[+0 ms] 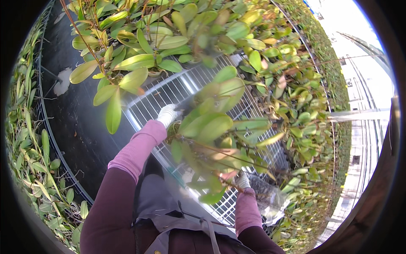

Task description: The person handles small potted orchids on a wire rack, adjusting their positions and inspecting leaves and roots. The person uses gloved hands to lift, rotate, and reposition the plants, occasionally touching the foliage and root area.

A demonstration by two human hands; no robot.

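Note:
My left hand (168,115), in a white striped glove, is at the base of a leafy potted plant (206,127). Its fingers curl against the dark pot area, part of which the leaves hide. Broad green leaves and long thin stems of this plant spread blurred over the wire-mesh bench (165,93). My right hand (243,180), gloved the same way, is lower right among leaves and brown stems. Foliage covers its fingers, so its hold cannot be made out. Beside it lies a clear plastic bag or wrap (269,200) with dark contents.
Dense leafy plants (152,41) stand along the far side of the bench, and more (301,127) fill the right. At left, dark ground sheeting (79,127) runs beside another bench of plants (35,158). Thin stems reach out over the left aisle.

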